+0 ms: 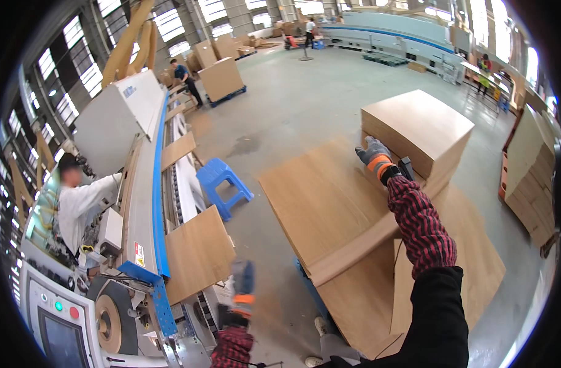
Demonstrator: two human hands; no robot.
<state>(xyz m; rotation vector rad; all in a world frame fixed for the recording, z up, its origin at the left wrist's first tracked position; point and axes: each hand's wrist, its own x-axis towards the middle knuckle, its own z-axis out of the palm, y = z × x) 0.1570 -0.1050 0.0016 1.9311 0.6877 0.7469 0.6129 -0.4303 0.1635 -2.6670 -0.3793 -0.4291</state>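
Note:
My right hand [374,153], in a grey glove with an orange cuff, reaches forward to the left side of a tall stack of wood panels [418,119]. Its fingers look partly spread, with nothing seen in them; whether they touch the stack I cannot tell. Below it lie large, flat wood boards [323,190], with a narrow strip of board [354,250] across them. My left hand [244,279], gloved alike, is smeared by motion. It hangs next to the right corner of a wood panel [199,253] that lies on the long machine [160,208].
A blue plastic stool [222,184] stands between the machine and the boards. The control panel [60,325] is at the lower left. Behind the machine, a person in white [78,205] reaches over it. More stacked panels [532,175] stand at the right.

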